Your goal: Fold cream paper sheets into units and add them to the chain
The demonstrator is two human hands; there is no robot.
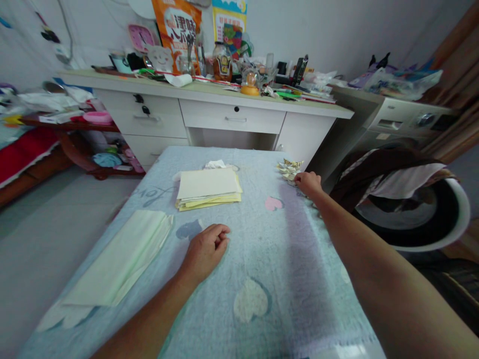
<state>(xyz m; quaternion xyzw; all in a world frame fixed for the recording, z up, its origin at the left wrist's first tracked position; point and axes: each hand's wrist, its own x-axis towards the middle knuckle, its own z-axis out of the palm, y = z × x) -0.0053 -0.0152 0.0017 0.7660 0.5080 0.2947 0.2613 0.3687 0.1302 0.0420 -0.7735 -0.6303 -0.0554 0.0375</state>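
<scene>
My left hand (207, 247) rests on the blue cloth with its fingers curled in, and nothing shows in it. Farther off, at the table's right edge, my right hand (310, 185) is closed at a cluster of folded paper pieces (289, 170), pale with gold and dark print. Its fingers appear pinched on one of these pieces, though the fingertips are partly hidden. A stack of cream and yellow paper sheets (208, 183) lies toward the far left of the table. Nearer, left of my left hand, is a pile of long pale green paper sheets (119, 259).
The table bears a heart-patterned blue cloth (258, 259). A crumpled white tissue (215, 164) lies behind the paper stack. Beyond stands a white desk (232, 117) crowded with jars and bags. At the right is a washing machine (396, 119), with clothes over a white-rimmed tub (462, 209).
</scene>
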